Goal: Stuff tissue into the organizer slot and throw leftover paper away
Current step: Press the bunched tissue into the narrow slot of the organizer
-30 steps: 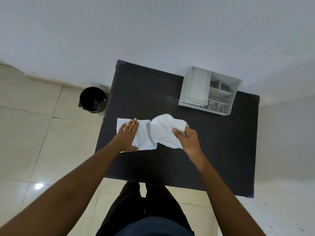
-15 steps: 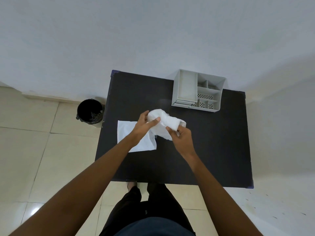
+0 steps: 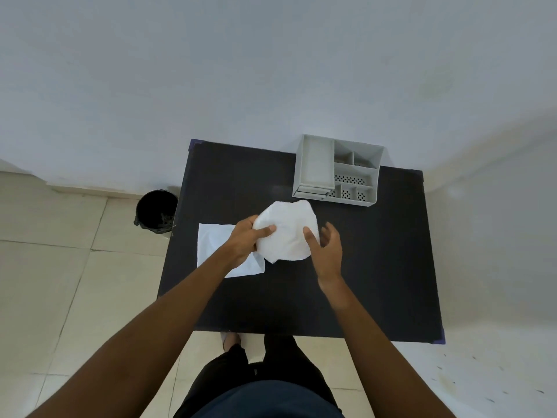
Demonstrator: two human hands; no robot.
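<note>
A bunched white tissue (image 3: 286,232) is held above the black table (image 3: 376,267) between both hands. My left hand (image 3: 245,241) grips its left edge, thumb on top. My right hand (image 3: 327,251) presses its right side with the thumb, the other fingers spread behind it. A flat white sheet of paper (image 3: 215,248) lies on the table to the left, partly under my left wrist. The grey desk organizer (image 3: 337,170) stands at the table's far edge, with one large slot on its left and several small compartments on its right.
A black bin (image 3: 155,211) stands on the tiled floor just off the table's left side. A pale wall runs behind the table. My legs are at the table's near edge.
My left hand left the flat sheet and joined the right on the tissue. The tissue rose off the table and is bunched into a rounder wad between both hands.
</note>
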